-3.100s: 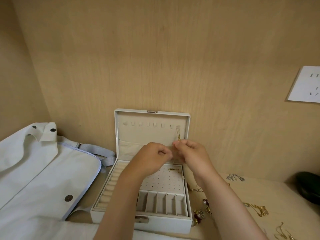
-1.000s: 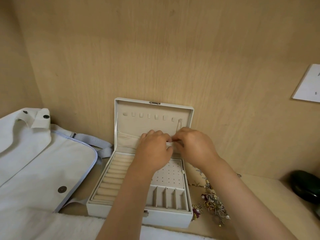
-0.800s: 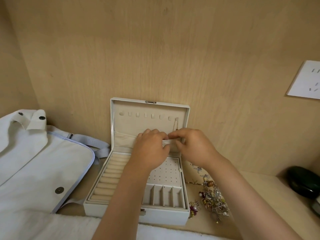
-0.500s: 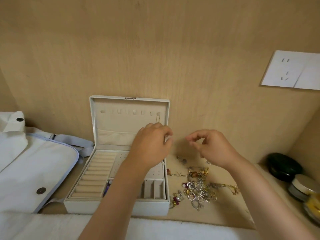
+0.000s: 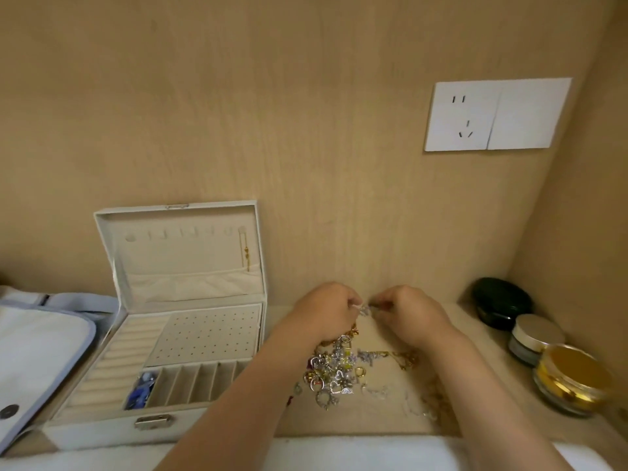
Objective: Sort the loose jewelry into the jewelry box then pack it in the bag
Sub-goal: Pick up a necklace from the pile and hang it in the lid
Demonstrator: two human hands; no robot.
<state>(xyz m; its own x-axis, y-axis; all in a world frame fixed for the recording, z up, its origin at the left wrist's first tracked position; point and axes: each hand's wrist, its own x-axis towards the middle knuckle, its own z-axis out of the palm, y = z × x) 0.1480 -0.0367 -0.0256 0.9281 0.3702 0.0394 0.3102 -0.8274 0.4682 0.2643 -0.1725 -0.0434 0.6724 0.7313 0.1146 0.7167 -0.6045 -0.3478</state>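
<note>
Moved right off the jewelry box (image 5: 95,431), our left hand (image 5: 323,312) and right hand (image 5: 407,311) pinch one silver piece (image 5: 365,311) at the far edge of the loose jewelry (image 5: 334,368) on the counter (image 5: 339,423); tangled chains may drag neighbours.

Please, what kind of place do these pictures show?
Probably a home dressing nook: a wood-panelled alcove with a wall socket, lidded jars at the right, and an open jewelry box beside a pile of loose jewelry.
</note>
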